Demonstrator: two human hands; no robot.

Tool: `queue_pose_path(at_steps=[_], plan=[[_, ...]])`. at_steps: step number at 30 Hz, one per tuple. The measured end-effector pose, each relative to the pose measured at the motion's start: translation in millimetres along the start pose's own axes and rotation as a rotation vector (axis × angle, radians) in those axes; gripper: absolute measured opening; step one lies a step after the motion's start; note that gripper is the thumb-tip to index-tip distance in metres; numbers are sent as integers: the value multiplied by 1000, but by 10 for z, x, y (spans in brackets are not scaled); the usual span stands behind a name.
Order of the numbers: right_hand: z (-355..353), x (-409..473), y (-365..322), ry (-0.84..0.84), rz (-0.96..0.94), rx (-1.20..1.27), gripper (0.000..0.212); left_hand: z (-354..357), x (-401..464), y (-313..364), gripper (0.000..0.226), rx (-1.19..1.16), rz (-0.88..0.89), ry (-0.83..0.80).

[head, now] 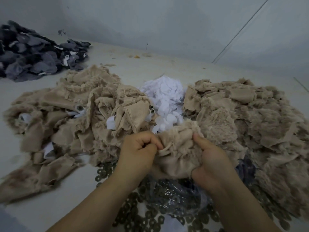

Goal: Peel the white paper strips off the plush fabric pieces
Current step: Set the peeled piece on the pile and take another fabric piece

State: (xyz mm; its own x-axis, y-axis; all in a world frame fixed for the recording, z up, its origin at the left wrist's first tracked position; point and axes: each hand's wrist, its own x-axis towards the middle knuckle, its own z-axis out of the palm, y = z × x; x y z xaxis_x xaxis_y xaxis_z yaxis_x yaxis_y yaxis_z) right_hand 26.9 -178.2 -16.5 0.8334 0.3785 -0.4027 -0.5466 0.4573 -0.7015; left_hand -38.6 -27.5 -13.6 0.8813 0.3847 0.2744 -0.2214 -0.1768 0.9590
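Both hands work one tan plush piece at the near middle of the table. The left hand is curled, its fingertips pinching the piece's left edge at a pale rolled rim (whether that rim is paper or fabric cannot be told). The right hand grasps the piece's right side, thumb on top and fingers tucked under the bunched cloth.

A left heap of tan plush lies spread beside the hands, with white strips showing among its folds. A right heap of the same plush touches the held piece. Between the two heaps sits a paper pile of loose white scraps. Dark rings litter the near table around a clear bag. A grey pile of fabric lies far left, well apart
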Motion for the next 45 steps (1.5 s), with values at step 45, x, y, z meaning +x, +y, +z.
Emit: queue_pose_path(at_steps=[45], plan=[[71, -89, 147, -132, -51, -158, 42, -31, 62, -64, 18, 33, -23, 167]])
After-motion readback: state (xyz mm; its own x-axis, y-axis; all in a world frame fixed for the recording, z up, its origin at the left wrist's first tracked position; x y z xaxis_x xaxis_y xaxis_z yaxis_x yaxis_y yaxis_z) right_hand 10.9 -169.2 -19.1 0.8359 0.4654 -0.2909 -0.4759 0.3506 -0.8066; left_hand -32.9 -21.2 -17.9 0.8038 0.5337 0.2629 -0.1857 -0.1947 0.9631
